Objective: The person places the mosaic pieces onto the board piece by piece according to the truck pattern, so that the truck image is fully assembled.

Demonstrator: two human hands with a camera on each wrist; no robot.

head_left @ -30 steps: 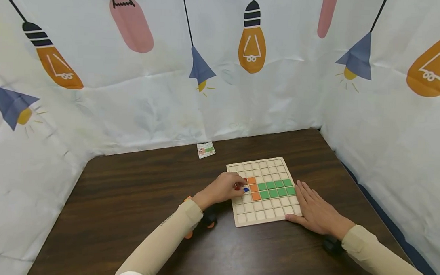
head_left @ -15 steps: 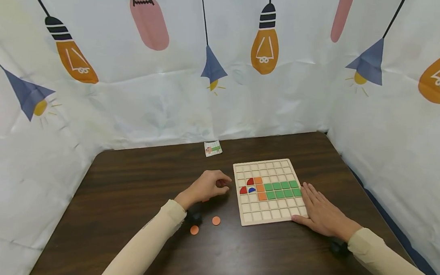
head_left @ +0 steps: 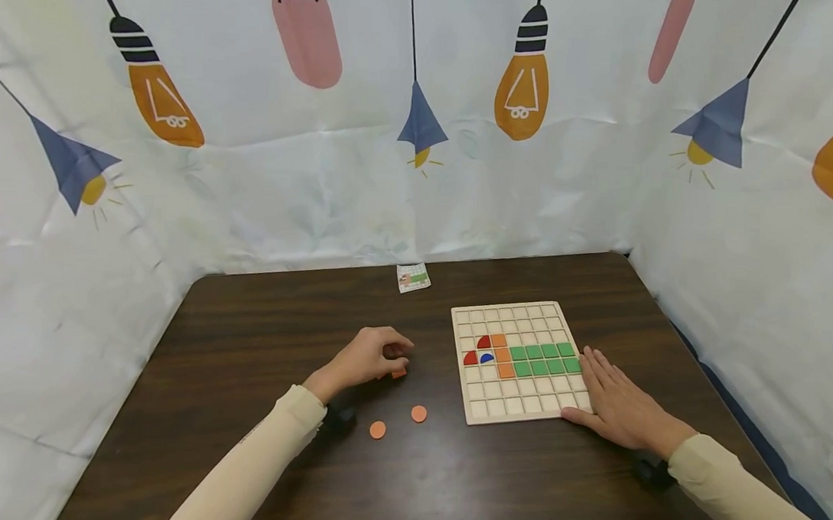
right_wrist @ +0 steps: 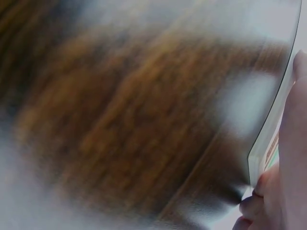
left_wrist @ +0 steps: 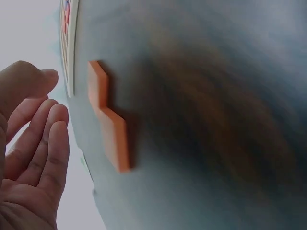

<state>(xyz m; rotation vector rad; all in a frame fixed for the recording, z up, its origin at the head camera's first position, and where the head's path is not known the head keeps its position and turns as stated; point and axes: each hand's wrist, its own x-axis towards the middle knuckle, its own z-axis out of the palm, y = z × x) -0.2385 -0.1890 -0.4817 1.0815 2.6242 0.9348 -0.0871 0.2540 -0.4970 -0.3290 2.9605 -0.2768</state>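
In the head view my left hand (head_left: 362, 356) hovers left of the board, over orange pieces (head_left: 399, 373) that it partly hides. Its fingers are loosely bent with nothing between them. The left wrist view shows two orange square tiles (left_wrist: 115, 136) lying corner to corner on the table, apart from the fingertips. My right hand (head_left: 621, 409) rests with straight fingers against the right edge of the wooden grid board (head_left: 495, 407). On the board lie green tiles (head_left: 542, 358), orange tiles (head_left: 503, 355), two red quarter-round pieces (head_left: 470, 358) and a blue half-round piece (head_left: 486, 357).
Two orange discs (head_left: 378, 429) lie on the dark table (head_left: 276, 324) between the left wrist and the board. A small printed card (head_left: 413, 277) with a coloured grid picture sits at the table's back edge. A patterned curtain (head_left: 281, 194) hangs behind the table.
My left hand has let go of a red piece on the board and moved left, to over the orange tiles. The right hand stays at the board's edge. The head view has shifted.
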